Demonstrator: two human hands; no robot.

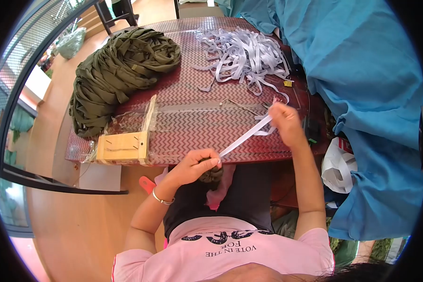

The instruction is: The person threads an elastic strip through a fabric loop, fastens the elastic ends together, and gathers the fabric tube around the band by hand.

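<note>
A white elastic strip point(249, 137) runs taut and slanting between my two hands, over the front edge of the table. My left hand point(196, 167) pinches its lower end, with a bunched piece of olive-green fabric point(211, 175) hanging just beneath the fingers. Higher and to the right, my right hand point(287, 124) is closed on the other end, and a loose length of the strip droops below it. The fingertips of the right hand are partly hidden. A small pair of what looks like scissors or snips lies near that hand, too covered to make out.
A big coil of olive-green fabric strips point(122, 70) lies on the table's left, a tangled white elastic pile point(249, 54) at the back right. A wooden block with nails point(123, 147) is taped at the front left. Blue cloth point(362, 94) hangs along the right.
</note>
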